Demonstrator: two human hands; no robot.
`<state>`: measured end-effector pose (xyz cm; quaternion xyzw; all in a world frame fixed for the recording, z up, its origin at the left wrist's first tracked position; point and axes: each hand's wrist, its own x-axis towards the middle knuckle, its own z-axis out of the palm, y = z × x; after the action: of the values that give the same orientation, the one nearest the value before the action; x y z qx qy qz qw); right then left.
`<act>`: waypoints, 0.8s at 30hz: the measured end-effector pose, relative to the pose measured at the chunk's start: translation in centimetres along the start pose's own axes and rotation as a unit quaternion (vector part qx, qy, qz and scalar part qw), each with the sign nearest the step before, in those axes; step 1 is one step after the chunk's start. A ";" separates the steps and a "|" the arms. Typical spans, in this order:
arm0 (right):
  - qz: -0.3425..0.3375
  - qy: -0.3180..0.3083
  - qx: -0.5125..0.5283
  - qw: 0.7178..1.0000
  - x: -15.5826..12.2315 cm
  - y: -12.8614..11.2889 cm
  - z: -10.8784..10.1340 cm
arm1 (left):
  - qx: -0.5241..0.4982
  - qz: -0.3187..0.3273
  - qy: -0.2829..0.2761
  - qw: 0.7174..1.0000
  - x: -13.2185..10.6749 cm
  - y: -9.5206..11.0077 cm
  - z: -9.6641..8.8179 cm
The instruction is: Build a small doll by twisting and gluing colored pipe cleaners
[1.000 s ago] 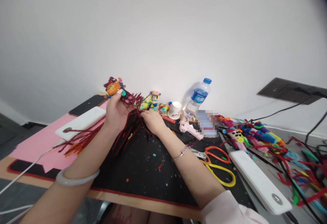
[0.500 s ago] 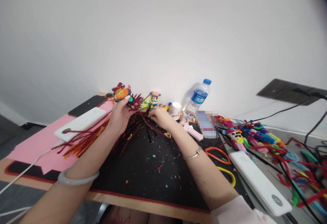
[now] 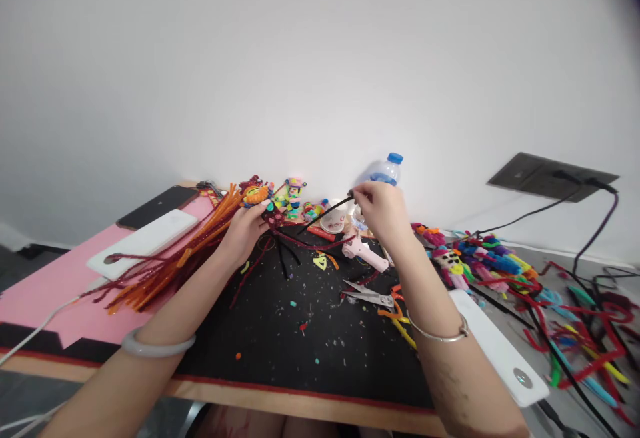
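Observation:
My left hand [image 3: 243, 233] is closed around a small pipe-cleaner figure [image 3: 255, 193] with an orange, beard-like face and dark red glitter strands. In my right hand [image 3: 384, 210], thumb and fingers pinch the end of a black pipe cleaner [image 3: 326, 212], raised above the mat and slanting down toward the figure; whether its far end is joined to it I cannot tell. Beside my left forearm lies a bundle of orange and dark red pipe cleaners [image 3: 193, 251]. Below my right hand are a pale pink glue gun [image 3: 364, 252] and open scissors [image 3: 369, 296].
A paper cup [image 3: 334, 219] and a water bottle [image 3: 393, 170], partly hidden by my right hand, stand by the wall. White slabs lie left [image 3: 143, 243] and right [image 3: 500, 351]. Scraps dot the black mat [image 3: 270, 338]. Colourful pipe-cleaner figures [image 3: 480, 258] fill the right side.
My right hand has moved up and right, drawing out the black pipe cleaner. My left hand has shifted slightly right with the figure. The scissors now show fully.

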<state>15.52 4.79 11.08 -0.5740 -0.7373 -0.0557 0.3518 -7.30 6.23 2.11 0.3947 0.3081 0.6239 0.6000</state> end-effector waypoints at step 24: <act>0.135 -0.084 0.387 0.909 -5.7 0.5 3.2 | -0.027 -0.183 -0.265 0.946 -2.0 -0.6 5.3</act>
<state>15.08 1.91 5.20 -0.4894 -0.6436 0.3299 0.4873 -2.52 3.86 4.02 0.4659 0.1878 0.3847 0.7744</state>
